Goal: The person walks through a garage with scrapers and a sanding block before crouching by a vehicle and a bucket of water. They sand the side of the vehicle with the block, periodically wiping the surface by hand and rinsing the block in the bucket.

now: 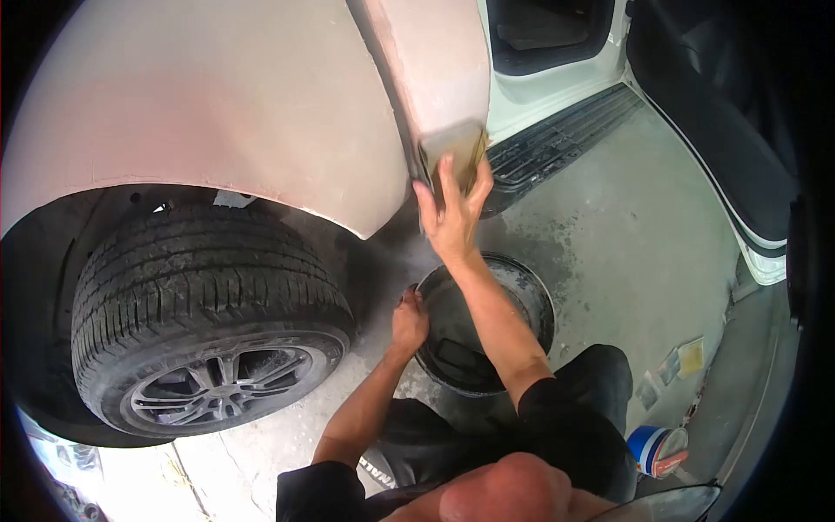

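Blue tub (657, 450) sits on the floor, nearer than the black bucket (539, 291) and to its right. Left hand (409, 320) at the bucket's left rim, fingers curled; can't tell if it grips. Beyond the bucket, right hand (452, 217) with fingers spread presses a sanding pad (452, 143) against the primed body panel (217, 104). Tyre (200, 278) left of the bucket; running board (561, 139) farther back.

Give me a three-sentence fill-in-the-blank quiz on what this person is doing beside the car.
1. The right hand presses a pad against the ____ body.
2. The left hand holds the rim of a black ____.
3. The door at upper right stands ____.
Missing words: car, bucket, open.
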Demonstrator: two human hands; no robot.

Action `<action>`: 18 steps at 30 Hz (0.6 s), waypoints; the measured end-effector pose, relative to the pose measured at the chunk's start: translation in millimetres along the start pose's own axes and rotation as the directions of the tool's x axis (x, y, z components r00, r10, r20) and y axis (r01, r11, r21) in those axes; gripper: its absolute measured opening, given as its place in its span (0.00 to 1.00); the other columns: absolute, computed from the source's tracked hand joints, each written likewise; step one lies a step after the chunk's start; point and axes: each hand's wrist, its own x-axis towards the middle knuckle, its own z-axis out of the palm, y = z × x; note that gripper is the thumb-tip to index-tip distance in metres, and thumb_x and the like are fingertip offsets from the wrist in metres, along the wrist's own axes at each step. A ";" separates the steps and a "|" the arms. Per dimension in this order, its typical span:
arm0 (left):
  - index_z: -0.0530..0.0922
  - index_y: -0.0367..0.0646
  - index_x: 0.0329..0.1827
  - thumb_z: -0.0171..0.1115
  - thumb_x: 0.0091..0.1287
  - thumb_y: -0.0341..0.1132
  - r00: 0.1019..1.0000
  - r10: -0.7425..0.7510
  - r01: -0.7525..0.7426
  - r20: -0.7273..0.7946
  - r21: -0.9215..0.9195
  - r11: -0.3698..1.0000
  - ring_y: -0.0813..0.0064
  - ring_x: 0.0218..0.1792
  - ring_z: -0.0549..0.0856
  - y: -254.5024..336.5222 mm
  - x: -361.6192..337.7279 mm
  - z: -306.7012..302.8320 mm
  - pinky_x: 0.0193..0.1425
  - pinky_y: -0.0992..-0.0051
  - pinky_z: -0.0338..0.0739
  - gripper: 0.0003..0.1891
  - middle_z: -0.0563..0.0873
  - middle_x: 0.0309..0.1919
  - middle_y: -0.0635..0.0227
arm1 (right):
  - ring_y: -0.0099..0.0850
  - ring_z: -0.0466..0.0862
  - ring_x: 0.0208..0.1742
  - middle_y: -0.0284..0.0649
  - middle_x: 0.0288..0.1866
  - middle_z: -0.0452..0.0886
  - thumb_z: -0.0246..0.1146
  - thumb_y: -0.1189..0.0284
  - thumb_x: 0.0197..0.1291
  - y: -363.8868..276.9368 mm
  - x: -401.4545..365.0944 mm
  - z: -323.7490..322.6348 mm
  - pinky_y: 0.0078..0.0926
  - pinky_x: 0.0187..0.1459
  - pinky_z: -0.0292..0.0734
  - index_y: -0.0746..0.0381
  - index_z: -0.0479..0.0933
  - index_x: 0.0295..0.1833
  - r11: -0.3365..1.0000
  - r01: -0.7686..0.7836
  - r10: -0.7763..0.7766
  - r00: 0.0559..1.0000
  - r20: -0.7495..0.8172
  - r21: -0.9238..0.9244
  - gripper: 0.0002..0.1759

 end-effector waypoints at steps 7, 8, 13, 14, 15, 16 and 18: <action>0.74 0.34 0.62 0.45 0.79 0.38 0.997 -0.055 0.054 0.046 0.023 0.998 0.35 0.50 0.83 -0.7 1.2 0.2 0.55 0.47 0.77 0.19 0.84 0.48 0.35 | 0.62 0.67 0.66 0.70 0.69 0.62 0.76 0.66 0.54 -22.3 50.9 -3.3 0.54 0.64 0.67 0.52 0.73 0.73 0.997 0.019 -0.017 0.999 0.027 -0.072 0.38; 0.75 0.34 0.62 0.45 0.79 0.38 0.998 -0.036 0.036 0.041 0.016 0.999 0.35 0.50 0.83 -2.4 -0.2 1.4 0.55 0.47 0.77 0.19 0.84 0.48 0.35 | 0.62 0.68 0.65 0.70 0.68 0.62 0.76 0.66 0.54 -7.0 12.6 -2.6 0.53 0.63 0.67 0.51 0.73 0.73 0.999 0.006 -0.005 1.000 0.029 -0.052 0.39; 0.75 0.34 0.61 0.45 0.79 0.38 0.999 -0.013 0.010 0.049 0.062 0.998 0.35 0.49 0.83 -8.2 0.6 1.6 0.54 0.47 0.77 0.19 0.84 0.47 0.35 | 0.60 0.69 0.62 0.68 0.67 0.62 0.76 0.65 0.54 -31.3 82.6 -8.4 0.51 0.59 0.69 0.50 0.74 0.72 0.993 0.056 -0.053 0.998 0.028 -0.107 0.38; 0.75 0.34 0.62 0.45 0.79 0.38 0.998 -0.034 0.032 0.051 0.041 0.999 0.35 0.50 0.83 -7.8 -2.4 3.2 0.54 0.47 0.77 0.19 0.84 0.47 0.35 | 0.59 0.68 0.64 0.67 0.68 0.62 0.76 0.67 0.55 -40.9 107.4 -8.0 0.50 0.62 0.68 0.53 0.74 0.72 0.997 0.044 -0.041 0.999 0.035 -0.069 0.37; 0.75 0.34 0.62 0.45 0.79 0.38 0.997 -0.050 0.049 0.050 0.023 0.999 0.35 0.50 0.83 -5.2 -3.5 1.6 0.55 0.47 0.77 0.19 0.84 0.48 0.35 | 0.59 0.66 0.67 0.65 0.69 0.61 0.75 0.69 0.56 -47.1 119.3 -7.3 0.49 0.66 0.66 0.56 0.73 0.73 0.999 0.031 -0.030 0.999 0.035 -0.028 0.37; 0.75 0.34 0.62 0.45 0.79 0.38 0.998 -0.048 0.048 0.041 0.003 0.999 0.35 0.50 0.83 -2.0 -1.4 -1.4 0.55 0.47 0.77 0.19 0.84 0.48 0.34 | 0.59 0.66 0.67 0.66 0.68 0.61 0.75 0.69 0.56 -44.6 112.4 -9.6 0.50 0.65 0.66 0.55 0.74 0.72 0.999 0.033 -0.033 0.999 0.030 -0.005 0.37; 0.75 0.35 0.61 0.44 0.79 0.38 1.000 0.006 -0.005 -0.024 0.005 1.000 0.35 0.50 0.83 -1.8 3.5 1.4 0.54 0.47 0.78 0.19 0.84 0.48 0.34 | 0.60 0.66 0.66 0.66 0.68 0.60 0.75 0.69 0.56 -21.2 48.9 -10.1 0.51 0.65 0.66 0.54 0.73 0.73 1.000 -0.019 0.020 0.998 0.059 -0.006 0.37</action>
